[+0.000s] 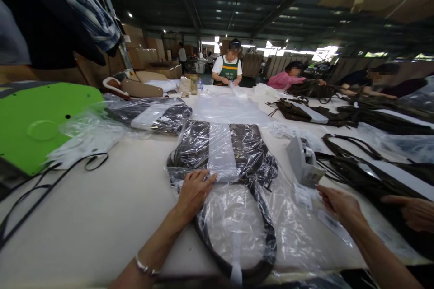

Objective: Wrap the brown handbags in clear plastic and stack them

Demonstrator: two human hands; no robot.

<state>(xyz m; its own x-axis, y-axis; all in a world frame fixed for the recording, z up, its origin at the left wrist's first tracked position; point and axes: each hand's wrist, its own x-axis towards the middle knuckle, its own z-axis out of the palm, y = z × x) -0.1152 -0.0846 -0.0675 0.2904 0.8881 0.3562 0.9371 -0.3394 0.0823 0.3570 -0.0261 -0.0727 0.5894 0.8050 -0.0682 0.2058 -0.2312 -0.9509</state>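
A dark bag (pixel 247 144) in a clear plastic bag lies flat before me, a white paper band round its middle and its strap looping toward the table's front edge. My left hand (pixel 195 189) rests on the plastic at the bag's lower edge, fingers spread flat. At the right, my right hand (pixel 337 203) has thumb and fingers pinched at the front of a grey tape dispenser (pixel 301 162); whatever is between the fingertips is too small to make out. Clear plastic (pixel 294 226) spreads beneath and beside the strap.
Another wrapped bag (pixel 149 115) lies behind at the left, near a green machine (pixel 44 122) and black cables. Dark bags (pixel 373 162) with white bands cover the right side. Another person's hand (pixel 413 212) is at the far right. Several people work across the table (pixel 84 207).
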